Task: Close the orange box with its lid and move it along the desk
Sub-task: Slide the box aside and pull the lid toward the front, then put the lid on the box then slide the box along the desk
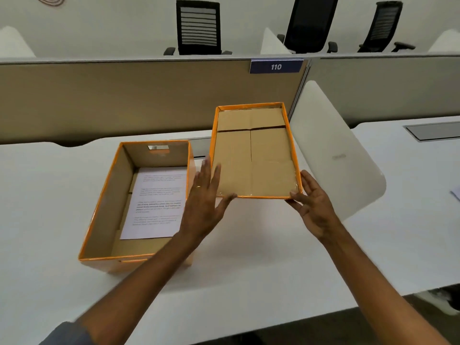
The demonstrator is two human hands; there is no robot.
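Centre frame, the upturned lid sits between both hands, fingers spread apart; the orange box lies open at left.

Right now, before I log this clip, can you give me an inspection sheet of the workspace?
Surface: white desk, bare around the box.
Job's things: orange box open, printed sheet lying inside; lid upside down to its right, far end raised.
Clutter: nothing seen.
Hands: left hand open at the lid's near left corner; right hand open at its near right corner; grip not clear.
Cables: nothing seen.
Surroundings: tan partition with sign 110, white divider, office chairs behind.
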